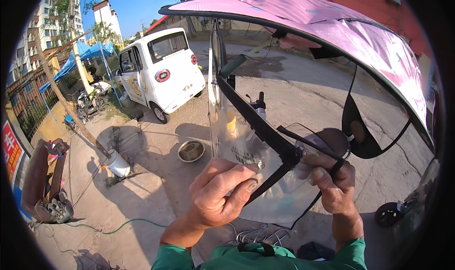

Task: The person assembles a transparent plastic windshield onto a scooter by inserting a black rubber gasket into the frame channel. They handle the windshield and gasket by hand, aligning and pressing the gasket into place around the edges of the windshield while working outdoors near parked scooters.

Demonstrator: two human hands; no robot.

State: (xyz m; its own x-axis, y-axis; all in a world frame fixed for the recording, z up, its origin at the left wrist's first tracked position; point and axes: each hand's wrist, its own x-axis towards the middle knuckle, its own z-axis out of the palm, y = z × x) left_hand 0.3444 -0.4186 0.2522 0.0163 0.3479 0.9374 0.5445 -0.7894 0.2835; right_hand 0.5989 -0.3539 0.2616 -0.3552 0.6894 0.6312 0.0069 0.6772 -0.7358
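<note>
Angling down to a corner between the two hands, the black frame has a clear sheet spread about its lower bar. Left of that frame, the left hand has its fingers curled, thumb and forefinger nearly together; whether they hold anything small cannot be told. Right of the frame, the right hand bends its fingers close to the corner; what they grip, and how tightly, is unclear. Little room is left between either hand and the frame. Above the frame and to its right arches a pink canopy with a dark edge. Open ground lies left of the frame, with a metal basin nearest, a white bucket farther out, and a white car beyond.
</note>
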